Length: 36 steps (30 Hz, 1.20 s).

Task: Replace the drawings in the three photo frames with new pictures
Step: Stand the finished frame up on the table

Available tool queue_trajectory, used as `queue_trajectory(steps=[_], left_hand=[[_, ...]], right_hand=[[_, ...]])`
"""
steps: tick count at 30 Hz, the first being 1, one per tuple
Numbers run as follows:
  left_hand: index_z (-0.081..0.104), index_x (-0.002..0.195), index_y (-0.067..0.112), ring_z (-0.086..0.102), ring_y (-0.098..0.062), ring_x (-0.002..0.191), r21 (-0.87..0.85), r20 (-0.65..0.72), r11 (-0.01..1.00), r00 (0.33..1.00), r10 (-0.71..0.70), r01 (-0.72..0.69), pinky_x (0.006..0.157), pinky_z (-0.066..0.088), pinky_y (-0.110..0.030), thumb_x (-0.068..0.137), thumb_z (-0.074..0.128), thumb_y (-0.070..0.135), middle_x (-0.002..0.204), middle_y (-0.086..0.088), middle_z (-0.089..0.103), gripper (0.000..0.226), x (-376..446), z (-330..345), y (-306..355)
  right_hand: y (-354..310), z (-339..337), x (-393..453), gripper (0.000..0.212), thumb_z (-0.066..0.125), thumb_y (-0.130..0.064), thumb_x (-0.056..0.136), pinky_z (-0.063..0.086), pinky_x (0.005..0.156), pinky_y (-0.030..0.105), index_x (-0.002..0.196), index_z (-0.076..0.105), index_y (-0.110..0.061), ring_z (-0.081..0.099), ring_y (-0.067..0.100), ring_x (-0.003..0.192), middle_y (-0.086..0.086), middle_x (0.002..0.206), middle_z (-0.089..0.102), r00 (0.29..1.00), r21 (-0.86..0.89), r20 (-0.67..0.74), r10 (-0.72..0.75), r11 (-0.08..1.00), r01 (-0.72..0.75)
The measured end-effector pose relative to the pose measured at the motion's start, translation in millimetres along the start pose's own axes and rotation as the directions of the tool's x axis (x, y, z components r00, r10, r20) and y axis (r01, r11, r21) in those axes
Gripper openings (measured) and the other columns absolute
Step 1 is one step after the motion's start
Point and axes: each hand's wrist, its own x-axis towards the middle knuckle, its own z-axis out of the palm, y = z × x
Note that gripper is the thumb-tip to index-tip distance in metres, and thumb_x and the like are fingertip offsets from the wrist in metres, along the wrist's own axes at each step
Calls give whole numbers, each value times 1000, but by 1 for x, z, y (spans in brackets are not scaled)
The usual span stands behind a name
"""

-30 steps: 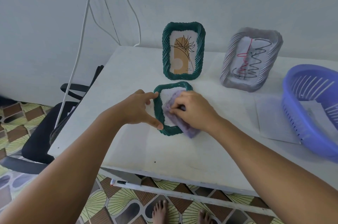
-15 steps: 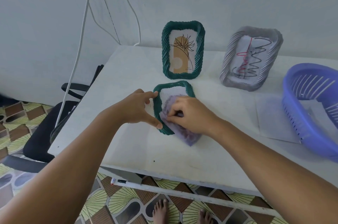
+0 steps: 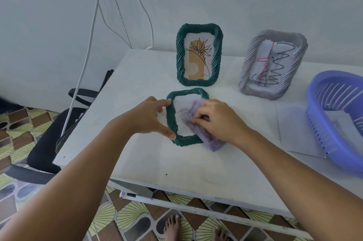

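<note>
A small green frame [image 3: 172, 120] lies flat on the white table [image 3: 157, 162]. My left hand [image 3: 147, 119] grips its left edge between thumb and forefinger. My right hand [image 3: 218, 120] presses a purple cloth [image 3: 210, 140] onto the frame's glass, hiding the right side. Behind it a larger green frame [image 3: 199, 54] stands upright with a plant picture. A grey frame [image 3: 273, 63] leans at the back right with a red and black scribble drawing inside.
A purple plastic basket [image 3: 337, 119] sits at the right with paper in it, over white sheets [image 3: 294, 132] on the table. A black chair [image 3: 51, 142] stands left of the table. White cables [image 3: 88, 54] hang down the wall.
My right hand has shifted the purple cloth a little to the right and down across the flat frame's glass. My left hand keeps its hold on the frame's edge.
</note>
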Motion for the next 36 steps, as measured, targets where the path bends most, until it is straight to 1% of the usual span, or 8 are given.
queue_trajectory(steps=[5,10,15,17,19,26,30,36], left_hand=[[31,154,42,51,-16,115,7,8,1000,1000,-2,2,91,49,-32,49,94,62,121,12,43,124,0,-1,1],[30,155,41,50,-15,115,-17,2,1000,1000,6,-6,84,48,-27,52,95,58,122,10,43,123,-2,0,0],[30,155,42,51,-17,116,-4,11,1000,1000,-6,6,96,48,-33,51,94,61,122,11,43,124,-1,-1,1],[31,154,41,51,-17,115,14,15,1000,1000,-3,3,92,50,-32,52,94,60,123,9,43,122,-1,-1,2],[32,154,41,51,-17,115,9,14,1000,1000,-7,7,87,51,-31,51,95,59,123,9,43,121,-2,-2,3],[31,155,41,51,-20,118,0,14,1000,1000,-14,14,98,48,-34,51,94,61,124,9,44,123,-4,-3,6],[31,155,41,50,-21,119,12,19,1000,1000,-22,22,101,50,-39,51,94,60,124,8,44,123,-5,-4,8],[30,154,43,52,-19,117,25,35,998,998,-55,54,101,48,-38,48,94,63,123,11,45,126,-7,-7,12]], right_hand=[[-9,19,46,17,68,-31,95,47,83,31,84,74,-19,53,13,96,-4,99,61,967,-91,-151,207,971,-222],[-16,22,30,16,68,-27,96,38,86,24,87,75,-18,43,3,100,-8,99,57,996,5,-46,74,997,-74],[-6,18,55,22,63,-36,95,45,82,29,86,71,-18,58,18,104,0,108,64,961,-73,-140,239,965,-250],[-21,27,65,30,56,-41,95,47,88,33,91,70,-15,55,18,102,2,106,62,968,-65,-124,219,971,-228],[-21,32,64,21,59,-33,97,46,90,36,93,68,-15,52,19,101,2,105,61,975,-84,-134,177,978,-189],[11,0,27,10,62,-21,98,48,72,35,91,67,-15,53,19,88,1,99,61,962,-127,-234,144,976,-177],[39,-20,-8,13,63,-20,98,39,65,33,87,66,-13,54,21,83,4,94,59,940,-140,-254,228,953,-270],[59,-33,-37,12,67,-23,95,45,65,35,88,71,-14,58,26,85,6,92,63,936,-225,-229,267,921,-317]])
